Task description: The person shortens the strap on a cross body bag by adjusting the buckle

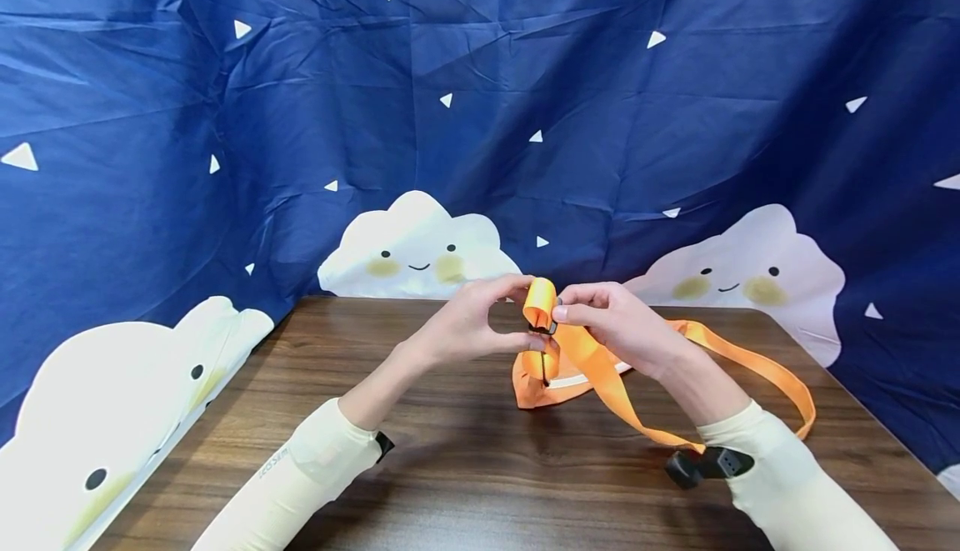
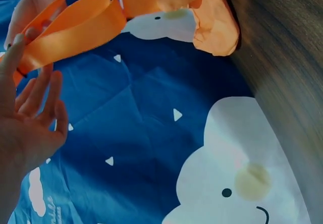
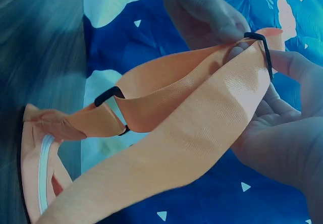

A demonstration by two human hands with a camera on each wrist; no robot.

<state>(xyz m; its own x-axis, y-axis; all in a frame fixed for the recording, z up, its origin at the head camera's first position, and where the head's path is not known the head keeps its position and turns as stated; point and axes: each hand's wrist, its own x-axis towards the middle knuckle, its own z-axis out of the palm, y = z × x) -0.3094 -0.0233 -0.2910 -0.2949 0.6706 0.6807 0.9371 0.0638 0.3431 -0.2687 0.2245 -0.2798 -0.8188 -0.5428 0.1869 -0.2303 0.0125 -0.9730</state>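
Note:
An orange webbing strap (image 3: 202, 118) is raised above the table in both hands, looped back through a black strap slider (image 3: 269, 57). My left hand (image 1: 468, 326) pinches the strap by the slider, thumb below and fingers above in the head view. From the other side, my right hand (image 1: 622, 326) pinches the strap at the slider's edge. Lower on the loop sits a black ring (image 3: 108, 95), which joins the strap to an orange fabric bag (image 1: 528, 395) with a white zipper (image 3: 45, 168). The bag rests on the table, partly hidden behind the strap and right hand.
The strap's slack (image 1: 780, 376) curves over the right side of the brown wooden table (image 1: 450, 459), passing behind the right forearm. A blue curtain (image 1: 480, 117) with white clouds and triangles hangs behind the table. Black wrist devices (image 1: 708, 463) sit on the sleeves.

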